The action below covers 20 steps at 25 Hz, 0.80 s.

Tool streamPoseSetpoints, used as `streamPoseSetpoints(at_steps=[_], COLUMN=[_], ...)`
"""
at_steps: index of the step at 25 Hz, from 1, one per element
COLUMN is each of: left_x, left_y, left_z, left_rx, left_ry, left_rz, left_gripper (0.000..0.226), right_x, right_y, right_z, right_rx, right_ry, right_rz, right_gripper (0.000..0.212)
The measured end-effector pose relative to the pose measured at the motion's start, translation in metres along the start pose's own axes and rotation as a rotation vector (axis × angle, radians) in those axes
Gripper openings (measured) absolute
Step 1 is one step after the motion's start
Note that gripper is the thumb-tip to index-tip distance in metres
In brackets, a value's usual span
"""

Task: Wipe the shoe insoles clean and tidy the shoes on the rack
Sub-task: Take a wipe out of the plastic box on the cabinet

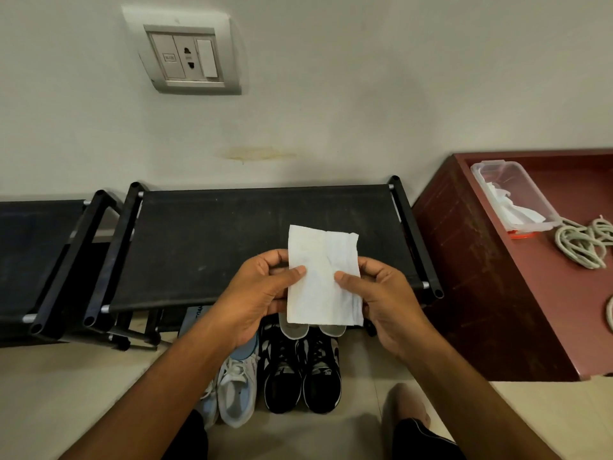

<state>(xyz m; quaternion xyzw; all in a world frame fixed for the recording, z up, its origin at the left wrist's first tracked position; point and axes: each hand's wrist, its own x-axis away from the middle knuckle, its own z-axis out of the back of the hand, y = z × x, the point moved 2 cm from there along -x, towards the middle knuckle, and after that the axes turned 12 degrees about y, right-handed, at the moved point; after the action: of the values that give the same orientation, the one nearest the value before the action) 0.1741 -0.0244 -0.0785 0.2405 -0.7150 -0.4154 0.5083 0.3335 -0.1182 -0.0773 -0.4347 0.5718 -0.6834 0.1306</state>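
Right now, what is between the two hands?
In the head view, a folded white wipe lies between the left hand and the right hand; both thumbs pinch it from opposite edges, above the black rack.

Wipe [321, 277] between the hands: soft white paper or cloth, matt, creasing. Rack [232, 234] beyond: dull black fabric, dusty; metal bars showing. Box [517, 194] to the right: clear glossy plastic.

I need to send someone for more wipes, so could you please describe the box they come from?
Right of the black shoe rack stands a reddish-brown cabinet. On its top lies a clear plastic container with white wipes inside, beside a coiled pale rope; it is the only box there.
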Motion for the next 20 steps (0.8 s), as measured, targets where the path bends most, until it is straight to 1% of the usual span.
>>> streamPoseSetpoints(at_steps=[5,6,9,11,13,14,16,18,19,20], left_x=[-0.005,-0.006,-0.007,-0.007,-0.007,-0.007,-0.007,-0.008,-0.008,-0.008], left_y=[0.004,0.005,0.008,0.008,0.007,0.006,0.003,0.001,0.0,0.0], left_z=[0.005,0.006,0.006,0.006,0.007,0.007,0.006,0.005,0.005,0.004], left_rx=[-0.037,-0.065,-0.096,-0.073,-0.054,-0.052,-0.062,-0.08,-0.09,-0.098], left_ry=[0.015,0.017,0.032,0.044,0.053,0.049,0.013,-0.024,-0.032,-0.03], left_rz=[-0.115,-0.139,-0.187,-0.195,-0.157,-0.105,0.04,0.139,0.135,0.099], left_gripper=[0.015,0.016,0.033,0.031,0.019,0.019,0.028,0.043,0.043,0.036], right_x=[-0.009,-0.011,-0.014,-0.015,-0.016,-0.016,-0.018,-0.019,-0.019,-0.019], right_y=[-0.004,-0.005,-0.007,-0.007,-0.008,-0.009,-0.009,-0.008,-0.008,-0.008], right_z=[0.002,0.003,0.005,0.006,0.005,0.005,0.005,0.004,0.003,0.002], right_rx=[-0.061,-0.042,0.027,0.053,0.058,0.06,0.081,0.138,0.168,0.195], right_ry=[-0.044,-0.046,-0.04,-0.039,-0.038,-0.033,-0.027,-0.028,-0.029,-0.029], right_rz=[-0.032,-0.03,-0.018,-0.002,0.012,0.018,0.037,0.085,0.112,0.134], right_gripper=[0.021,0.024,0.043,0.045,0.045,0.046,0.048,0.05,0.051,0.052])
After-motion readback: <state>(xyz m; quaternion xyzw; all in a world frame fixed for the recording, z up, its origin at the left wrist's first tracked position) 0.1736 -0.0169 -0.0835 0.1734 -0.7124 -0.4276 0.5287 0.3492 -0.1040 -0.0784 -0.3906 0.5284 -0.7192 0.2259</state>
